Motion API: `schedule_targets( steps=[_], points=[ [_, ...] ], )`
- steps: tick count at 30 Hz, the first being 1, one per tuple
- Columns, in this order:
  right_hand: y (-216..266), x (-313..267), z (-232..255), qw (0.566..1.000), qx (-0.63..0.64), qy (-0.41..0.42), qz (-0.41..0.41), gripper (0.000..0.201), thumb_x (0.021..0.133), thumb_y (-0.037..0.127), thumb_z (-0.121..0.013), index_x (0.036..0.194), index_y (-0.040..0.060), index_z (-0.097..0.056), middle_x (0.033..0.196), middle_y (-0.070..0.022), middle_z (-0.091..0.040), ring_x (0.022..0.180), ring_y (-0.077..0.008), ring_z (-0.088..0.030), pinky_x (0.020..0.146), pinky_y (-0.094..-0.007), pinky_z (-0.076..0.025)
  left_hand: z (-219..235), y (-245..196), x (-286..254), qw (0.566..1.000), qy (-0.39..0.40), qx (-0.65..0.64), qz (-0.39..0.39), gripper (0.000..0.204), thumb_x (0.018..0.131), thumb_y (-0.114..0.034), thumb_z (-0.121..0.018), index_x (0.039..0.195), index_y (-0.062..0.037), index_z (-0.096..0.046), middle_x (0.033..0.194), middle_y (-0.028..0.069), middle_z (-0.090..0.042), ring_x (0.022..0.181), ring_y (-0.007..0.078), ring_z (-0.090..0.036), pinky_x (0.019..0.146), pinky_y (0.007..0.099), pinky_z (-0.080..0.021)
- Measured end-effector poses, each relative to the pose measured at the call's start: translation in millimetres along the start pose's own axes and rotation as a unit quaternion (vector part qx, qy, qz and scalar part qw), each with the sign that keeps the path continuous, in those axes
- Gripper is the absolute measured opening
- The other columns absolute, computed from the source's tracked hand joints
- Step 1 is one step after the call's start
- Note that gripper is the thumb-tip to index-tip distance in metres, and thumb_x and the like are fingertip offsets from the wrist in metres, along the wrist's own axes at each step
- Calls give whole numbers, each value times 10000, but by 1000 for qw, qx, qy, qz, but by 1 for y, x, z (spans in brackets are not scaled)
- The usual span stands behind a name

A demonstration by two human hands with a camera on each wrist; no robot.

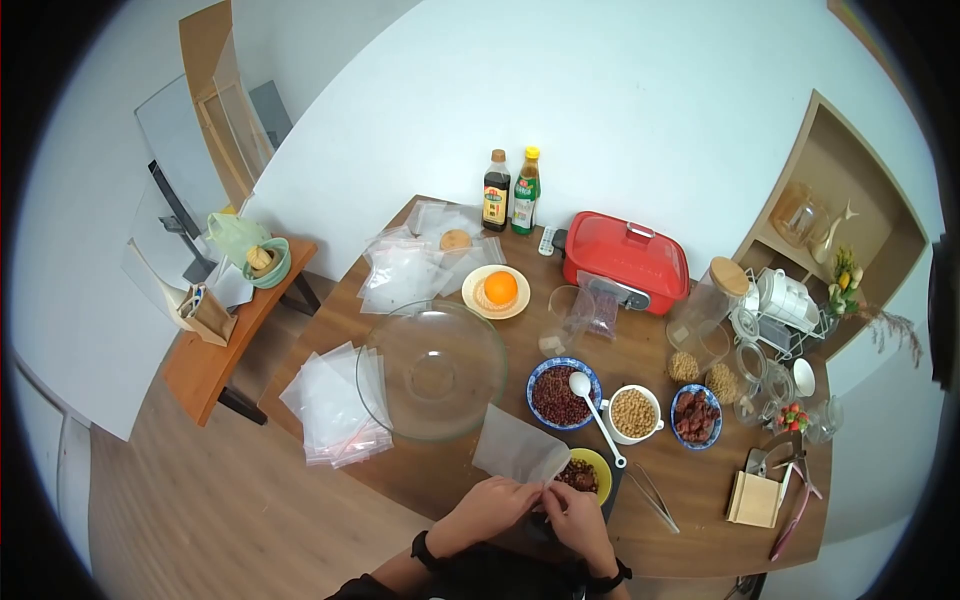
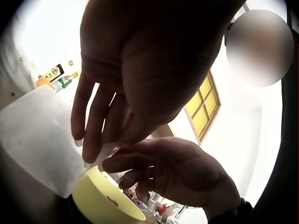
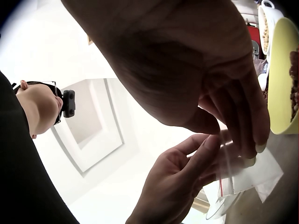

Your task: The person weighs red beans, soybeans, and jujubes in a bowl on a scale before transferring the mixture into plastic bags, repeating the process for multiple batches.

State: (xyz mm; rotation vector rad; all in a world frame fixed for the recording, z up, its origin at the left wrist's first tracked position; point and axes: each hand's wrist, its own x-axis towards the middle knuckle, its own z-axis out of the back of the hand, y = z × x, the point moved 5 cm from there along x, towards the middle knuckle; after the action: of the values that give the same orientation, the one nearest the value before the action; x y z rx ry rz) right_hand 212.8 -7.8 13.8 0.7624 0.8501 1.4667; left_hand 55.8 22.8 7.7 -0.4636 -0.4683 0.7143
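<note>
A translucent zip bag (image 1: 515, 447) is stretched out to the left of a yellow bowl (image 1: 603, 468), one corner at the bowl's edge. My left hand (image 1: 497, 505) pinches the bag's edge between thumb and fingers. Right beside it, my right hand (image 1: 578, 522) pinches the same edge, the fingertips of both nearly meeting. In the right wrist view a red line runs along the bag's zip end (image 3: 224, 182), under the fingers. Dark beans and a reddish-brown piece lie in the bowl, partly hidden by the right hand.
Beyond the bowl stand a blue-rimmed bowl of red beans (image 1: 541, 409) with a white spoon (image 1: 597, 410), a white pot of soybeans (image 1: 657, 418) and dates (image 1: 696, 424). Metal tweezers (image 1: 655, 498) lie right. A large glass bowl (image 1: 372, 385) and stacked bags (image 1: 335, 415) sit left.
</note>
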Motion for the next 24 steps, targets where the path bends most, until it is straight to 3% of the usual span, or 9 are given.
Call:
schedule_targets(
  steps=[2, 3, 4, 6, 9, 11, 17, 21, 24],
  points=[
    [-3, -2, 1, 999, 21, -23, -7, 215, 1016, 167, -629, 1093, -12, -719, 834, -208, -742, 766, -388, -742, 687, -427, -575, 7, -4, 4, 999, 26, -20, 36, 168, 981, -203, -675, 1077, -65, -658, 914, 136, -724, 853, 343, -716, 761, 437, -572],
    [-1, -4, 2, 999, 22, -23, -8, 215, 1016, 167, -629, 1093, -12, -719, 834, -208, -742, 766, -388, -742, 687, -427, -575, 7, -3, 4, 995, 52, -41, 71, 146, 990, -213, -670, 1022, -74, -640, 905, 146, -714, 847, 360, -706, 740, 442, -567],
    [2, -4, 4, 998, 54, -16, -27, 233, 1025, 180, -626, 1109, -16, -719, 835, -208, -743, 760, -380, -747, 686, -414, -576, 5, -1, 4, 995, 52, -41, 71, 146, 990, -213, -670, 1022, -74, -640, 905, 146, -714, 847, 360, -706, 740, 442, -567],
    [4, -5, 6, 995, 87, -8, -46, 251, 1034, 193, -623, 1124, -21, -719, 835, -208, -745, 755, -372, -751, 685, -402, -576, 7, 1, 3, 993, -26, -113, 25, 162, 1003, -238, -651, 993, -88, -592, 824, 146, -687, 776, 379, -689, 673, 485, -544],
    [3, -8, 4, 993, 102, 6, -65, 269, 1045, 210, -619, 1150, -15, -721, 862, -216, -747, 752, -351, -754, 679, -378, -574, 3, 2, 2, 990, -3, -132, 40, 182, 995, -227, -684, 964, -70, -597, 875, 143, -689, 817, 367, -686, 707, 440, -550],
    [8, -8, 5, 998, 65, -8, -14, 255, 1038, 204, -627, 1130, -11, -726, 870, -223, -742, 746, -342, -748, 670, -368, -571, 3, -1, 3, 988, -3, -147, 38, 190, 983, -225, -702, 962, -69, -596, 872, 139, -689, 812, 362, -687, 700, 437, -548],
    [8, -12, 8, 998, 41, -37, 13, 176, 972, 140, -682, 1042, -15, -726, 856, -210, -734, 739, -334, -743, 659, -376, -571, 5, -2, 3, 990, 7, -142, 15, 225, 935, -235, -759, 928, -73, -603, 845, 113, -690, 786, 344, -692, 669, 426, -543],
    [6, -13, 9, 997, 47, -58, -13, 143, 947, 120, -706, 984, -17, -722, 845, -193, -737, 741, -302, -750, 653, -368, -572, 8, -5, 4, 991, -3, -137, 7, 271, 926, -312, -754, 912, -94, -594, 815, 100, -681, 765, 352, -679, 656, 447, -535],
    [-1, -16, 7, 993, 79, -77, -30, 130, 959, 112, -711, 959, -17, -715, 815, -164, -734, 729, -261, -748, 648, -349, -570, 12, -10, 7, 991, -20, -130, -3, 246, 908, -269, -783, 912, -89, -615, 808, 98, -674, 761, 339, -684, 654, 422, -539]
  ],
)
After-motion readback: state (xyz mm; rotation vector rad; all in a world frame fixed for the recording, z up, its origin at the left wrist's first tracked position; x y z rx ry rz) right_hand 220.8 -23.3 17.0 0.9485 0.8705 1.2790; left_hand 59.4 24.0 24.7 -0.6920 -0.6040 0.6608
